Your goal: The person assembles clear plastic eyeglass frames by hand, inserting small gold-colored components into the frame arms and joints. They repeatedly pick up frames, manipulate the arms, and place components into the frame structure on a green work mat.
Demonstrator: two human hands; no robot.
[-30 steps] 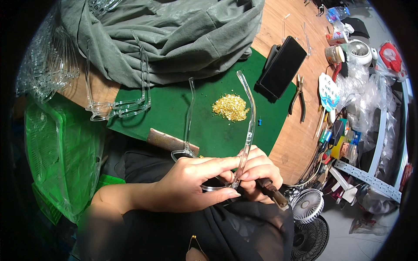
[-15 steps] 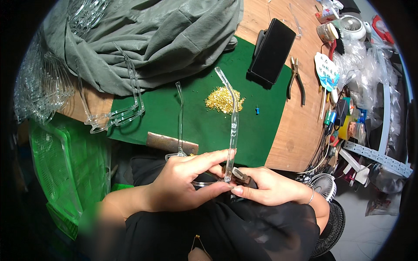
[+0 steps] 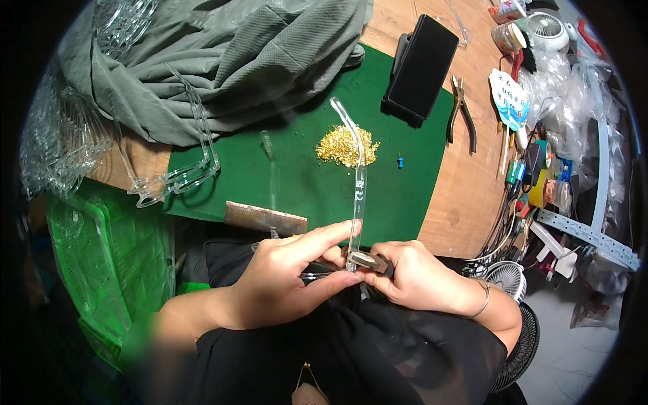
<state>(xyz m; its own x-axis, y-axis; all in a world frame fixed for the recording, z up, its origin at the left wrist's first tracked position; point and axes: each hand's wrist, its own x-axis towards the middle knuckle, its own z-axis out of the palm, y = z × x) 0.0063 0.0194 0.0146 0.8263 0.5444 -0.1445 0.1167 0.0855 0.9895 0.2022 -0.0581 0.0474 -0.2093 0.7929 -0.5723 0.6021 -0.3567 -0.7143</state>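
Note:
My left hand point(image 3: 277, 278) is closed around a clear plastic glasses frame point(image 3: 360, 185), thumb and fingers near the hinge corner. One temple arm stands up toward the far side; the other, blurred, rises to its left. My right hand point(image 3: 422, 277) is wrapped around pliers point(image 3: 373, 262), whose jaws meet the frame at the base of the near temple arm. Whether the jaws grip a hinge or a screw is too small to tell. Beyond the hands, a pile of tiny gold-coloured metal pieces point(image 3: 345, 147) lies on the green mat point(image 3: 317, 202).
A rough-faced bar point(image 3: 263, 219) lies at the mat's near edge. More clear frames point(image 3: 179, 179) rest at the left beside grey cloth point(image 3: 270, 61). A blue push pin point(image 3: 400, 161), black phone point(image 3: 422, 67) and second pliers point(image 3: 462, 115) lie rightward. A green crate point(image 3: 81, 256) stands lower left.
The pliers in my right hand have turned and moved left onto the base of the temple arm. My right-hand fingers have curled tighter. The frame has shifted slightly.

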